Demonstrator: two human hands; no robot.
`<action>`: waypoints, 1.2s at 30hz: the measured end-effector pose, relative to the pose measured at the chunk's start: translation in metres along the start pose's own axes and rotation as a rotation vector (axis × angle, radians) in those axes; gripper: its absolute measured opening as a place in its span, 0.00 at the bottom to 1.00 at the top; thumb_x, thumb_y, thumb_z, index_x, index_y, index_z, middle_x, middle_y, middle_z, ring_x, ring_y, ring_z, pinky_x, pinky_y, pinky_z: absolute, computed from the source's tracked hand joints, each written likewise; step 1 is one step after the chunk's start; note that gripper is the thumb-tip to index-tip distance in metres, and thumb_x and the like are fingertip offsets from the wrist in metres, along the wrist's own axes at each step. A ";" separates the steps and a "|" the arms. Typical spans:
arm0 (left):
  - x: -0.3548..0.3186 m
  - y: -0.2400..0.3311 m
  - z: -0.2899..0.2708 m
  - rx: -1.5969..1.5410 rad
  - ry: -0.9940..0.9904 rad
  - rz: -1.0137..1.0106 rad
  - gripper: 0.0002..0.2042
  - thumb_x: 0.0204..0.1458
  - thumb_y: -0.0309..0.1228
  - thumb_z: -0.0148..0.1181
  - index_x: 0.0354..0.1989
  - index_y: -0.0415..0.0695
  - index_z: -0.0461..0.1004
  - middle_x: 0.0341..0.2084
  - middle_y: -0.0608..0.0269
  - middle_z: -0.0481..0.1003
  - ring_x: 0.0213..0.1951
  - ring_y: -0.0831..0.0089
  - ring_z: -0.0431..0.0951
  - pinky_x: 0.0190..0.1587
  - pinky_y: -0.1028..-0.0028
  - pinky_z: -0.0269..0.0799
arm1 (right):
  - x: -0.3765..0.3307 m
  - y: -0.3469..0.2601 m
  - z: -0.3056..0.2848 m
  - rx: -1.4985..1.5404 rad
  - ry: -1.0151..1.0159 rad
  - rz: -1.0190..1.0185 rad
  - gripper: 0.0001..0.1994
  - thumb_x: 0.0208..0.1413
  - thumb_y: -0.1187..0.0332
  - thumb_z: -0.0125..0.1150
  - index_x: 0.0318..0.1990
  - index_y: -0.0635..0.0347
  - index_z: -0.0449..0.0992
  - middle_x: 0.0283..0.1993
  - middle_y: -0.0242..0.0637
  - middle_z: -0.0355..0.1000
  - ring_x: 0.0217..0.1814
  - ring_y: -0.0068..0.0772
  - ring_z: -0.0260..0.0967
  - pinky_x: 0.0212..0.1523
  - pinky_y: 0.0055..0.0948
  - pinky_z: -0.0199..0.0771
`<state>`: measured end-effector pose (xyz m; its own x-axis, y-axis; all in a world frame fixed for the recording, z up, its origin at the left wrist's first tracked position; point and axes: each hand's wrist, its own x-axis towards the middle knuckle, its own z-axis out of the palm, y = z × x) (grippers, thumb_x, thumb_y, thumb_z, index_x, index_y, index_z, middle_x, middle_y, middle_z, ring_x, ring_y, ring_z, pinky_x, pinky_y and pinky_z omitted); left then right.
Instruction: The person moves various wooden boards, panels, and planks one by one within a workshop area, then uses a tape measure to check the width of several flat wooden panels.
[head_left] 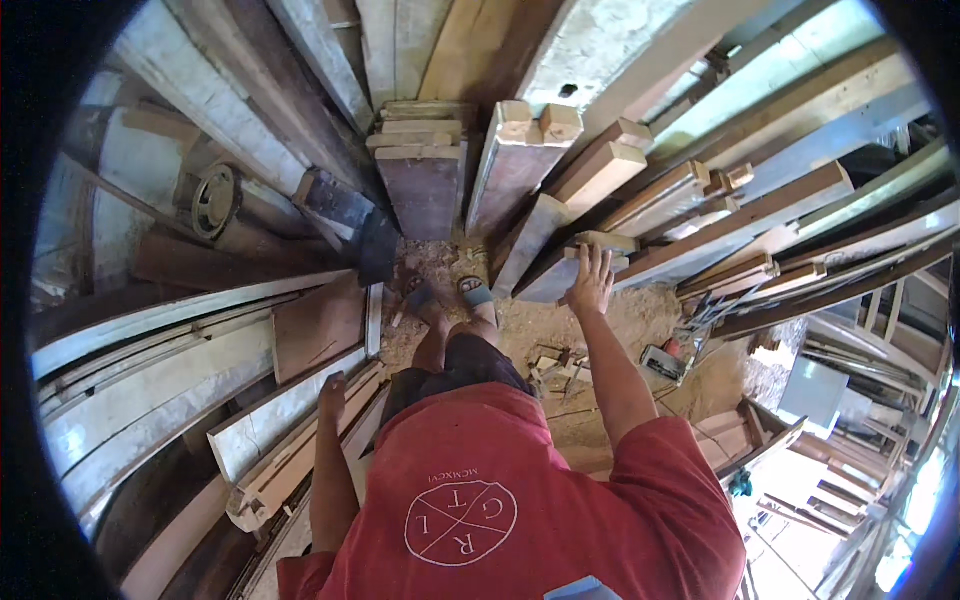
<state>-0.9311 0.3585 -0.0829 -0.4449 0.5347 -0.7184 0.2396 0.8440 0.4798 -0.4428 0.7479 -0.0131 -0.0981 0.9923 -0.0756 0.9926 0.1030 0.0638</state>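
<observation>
I'm resting my right hand [590,287], fingers spread, on the pale board [547,281] at the floor's [643,310] far edge; flat fingers should be steadying it best. My left hand's [332,391] grip I cannot tell.

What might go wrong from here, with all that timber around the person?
Splinters: the bare right hand, at the end of a grey board, could catch one.
Toppling: the brown board stands on end and might tip if knocked.
Tripping: wood scraps lie on the dirt floor to the right of the sandals, where a sidestep might land.
</observation>
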 end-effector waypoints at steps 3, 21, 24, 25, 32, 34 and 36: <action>0.007 0.029 -0.003 0.086 -0.022 -0.028 0.20 0.57 0.39 0.53 0.55 0.43 0.72 0.47 0.46 0.77 0.51 0.57 0.77 0.54 0.66 0.69 | 0.002 -0.009 -0.023 -0.126 -0.286 -0.116 0.27 0.48 0.69 0.60 0.59 0.48 0.65 0.65 0.42 0.60 0.73 0.47 0.48 0.69 0.50 0.49; -0.008 -0.087 0.039 0.094 0.031 -0.017 0.20 0.57 0.43 0.55 0.52 0.44 0.75 0.49 0.48 0.76 0.53 0.56 0.75 0.55 0.63 0.69 | 0.038 -0.113 -0.148 0.008 -0.456 -0.795 0.16 0.52 0.65 0.58 0.48 0.58 0.67 0.28 0.48 0.75 0.33 0.53 0.76 0.34 0.48 0.75; -0.034 -0.048 0.033 -0.076 0.021 -0.157 0.21 0.58 0.44 0.55 0.53 0.43 0.74 0.51 0.48 0.75 0.54 0.55 0.74 0.56 0.63 0.68 | 0.054 -0.132 -0.126 0.051 -0.406 -0.785 0.17 0.52 0.64 0.60 0.48 0.58 0.67 0.29 0.49 0.75 0.34 0.54 0.75 0.37 0.49 0.74; -0.041 -0.040 0.032 -0.082 0.031 -0.161 0.21 0.58 0.44 0.55 0.53 0.43 0.74 0.51 0.48 0.75 0.54 0.55 0.74 0.56 0.63 0.68 | 0.062 -0.140 -0.116 0.070 -0.440 -0.785 0.20 0.51 0.63 0.62 0.51 0.58 0.67 0.30 0.49 0.75 0.33 0.56 0.74 0.37 0.50 0.74; -0.067 -0.034 0.021 -0.070 0.075 -0.247 0.21 0.58 0.44 0.55 0.54 0.45 0.74 0.53 0.51 0.75 0.56 0.58 0.74 0.58 0.66 0.67 | 0.091 -0.227 -0.096 0.035 -0.472 -0.927 0.17 0.53 0.68 0.55 0.52 0.58 0.69 0.37 0.52 0.76 0.41 0.55 0.76 0.39 0.51 0.76; -0.064 -0.032 0.012 -0.037 0.071 -0.231 0.21 0.58 0.45 0.54 0.55 0.45 0.74 0.52 0.50 0.75 0.56 0.57 0.74 0.58 0.66 0.67 | 0.110 -0.241 -0.070 0.044 -0.461 -0.916 0.18 0.52 0.68 0.56 0.52 0.57 0.69 0.38 0.51 0.76 0.42 0.54 0.76 0.40 0.50 0.76; -0.059 -0.090 0.009 -0.117 0.081 -0.235 0.21 0.58 0.45 0.54 0.55 0.46 0.73 0.52 0.50 0.75 0.56 0.57 0.74 0.58 0.65 0.67 | 0.124 -0.268 -0.066 0.087 -0.457 -0.933 0.18 0.51 0.69 0.57 0.52 0.57 0.69 0.39 0.51 0.76 0.43 0.53 0.75 0.42 0.49 0.75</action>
<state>-0.9188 0.2513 -0.0879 -0.5456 0.3152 -0.7765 0.0218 0.9316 0.3628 -0.7254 0.8480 0.0262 -0.8108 0.3984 -0.4288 0.5396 0.7927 -0.2838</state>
